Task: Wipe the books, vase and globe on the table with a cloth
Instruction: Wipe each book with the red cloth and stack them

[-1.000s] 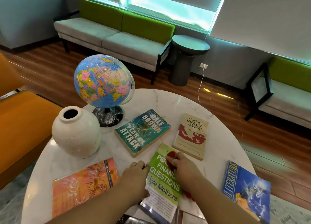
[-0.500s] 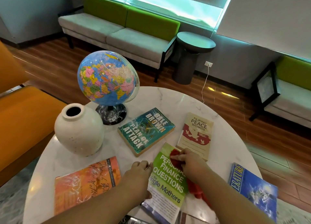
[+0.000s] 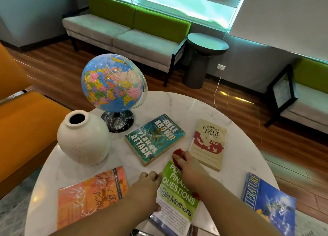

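Lower centre, the right hand (image 3: 190, 170) has its fingers bunched around a red cloth (image 3: 178, 153) at the top edge of the green "QUESTIONS" book (image 3: 179, 198) on the bench (image 3: 177, 104). The left hand (image 3: 147, 184) holds the book's left edge with curled fingers.

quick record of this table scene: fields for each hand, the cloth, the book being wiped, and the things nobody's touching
left hand: holds the left edge of the green book, fingers curled
right hand: grips the red cloth
cloth position: pressed on the far end of the green book's cover
book being wiped: green book, lying flat
not touched: teal book, beige book, orange book, blue book, vase, globe
surface: round white marble table
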Demonstrator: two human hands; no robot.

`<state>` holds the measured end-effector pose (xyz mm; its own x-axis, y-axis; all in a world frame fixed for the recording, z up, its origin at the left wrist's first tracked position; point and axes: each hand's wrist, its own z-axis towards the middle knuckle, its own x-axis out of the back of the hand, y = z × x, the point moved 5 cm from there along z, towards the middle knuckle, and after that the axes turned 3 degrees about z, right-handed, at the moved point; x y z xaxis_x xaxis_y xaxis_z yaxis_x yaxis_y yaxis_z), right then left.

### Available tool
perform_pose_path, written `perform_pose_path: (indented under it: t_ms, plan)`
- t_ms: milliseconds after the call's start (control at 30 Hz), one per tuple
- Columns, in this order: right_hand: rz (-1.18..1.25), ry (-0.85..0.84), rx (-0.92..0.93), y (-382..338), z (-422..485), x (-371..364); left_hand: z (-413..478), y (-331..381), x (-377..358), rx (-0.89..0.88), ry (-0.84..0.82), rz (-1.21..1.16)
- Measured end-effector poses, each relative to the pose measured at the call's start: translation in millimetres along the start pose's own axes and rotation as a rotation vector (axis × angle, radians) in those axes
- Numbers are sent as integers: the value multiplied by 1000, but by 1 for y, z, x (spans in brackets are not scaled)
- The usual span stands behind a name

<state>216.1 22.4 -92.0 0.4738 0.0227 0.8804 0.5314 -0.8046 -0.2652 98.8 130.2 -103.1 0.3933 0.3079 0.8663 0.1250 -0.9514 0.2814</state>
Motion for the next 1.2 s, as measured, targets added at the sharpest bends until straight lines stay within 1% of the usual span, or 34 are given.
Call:
perform_pose_path:
  t_ms: [133, 167, 267, 300, 367, 433, 500, 533, 633, 700, 767, 800, 867, 933, 967, 1033, 1100, 1167, 1200]
  plan:
    - [39, -78, 73, 15, -6, 7, 0, 1, 0, -9, -1, -5]
    - [6, -67, 99, 18, -4, 10, 0, 1, 0, -11, -2, 1]
    - [11, -20, 0, 10, 3, 11, 0, 0, 0, -9, 1, 9]
    - [-1, 8, 11, 5, 3, 5, 0, -1, -1, -7, 0, 8]
    - [20, 8, 83, -5, -3, -4, -1, 0, -1, -9, 5, 2]
    - [69, -51, 134, -1, -10, -6, -2, 0, 0, -15, 11, -9]
    - [135, -116, 84, 13, -13, 0, -3, 0, 0, -18, 16, -20]
    - [154, -105, 45, 20, -10, 3, -3, 0, 1, -19, 19, -25]
    - [65, 11, -2, 17, -4, 8, -3, -1, 1, -16, 29, -27]
    - [90, 21, 65, -1, -12, -2, -5, -2, 0, -8, 25, -21]
    - [103, -58, 188, -12, -29, -15, -5, -1, 0, -11, 30, -19]
    - [116, -98, 214, -10, -35, -16, -5, 0, 0, -14, 33, -21]
    - [169, -151, 178, 8, -39, -8, -4, 1, 0, -16, 35, -29]
    - [190, -96, 100, 26, -34, 4, -4, 0, 0, -14, 36, -28]
    - [176, -41, 49, 28, -30, 8, -4, -1, 0, -11, 39, -27]
    - [116, 32, 4, 17, -27, 6, -4, -2, -1, -7, 41, -23]
    - [97, 30, 71, 1, -34, -10, -4, -3, -2, -8, 44, -15]
    - [31, -39, 181, -7, -46, -21, -5, -2, -1, -14, 61, -11]
    - [31, -93, 198, -3, -52, -22, -5, -2, -1, -16, 67, -15]
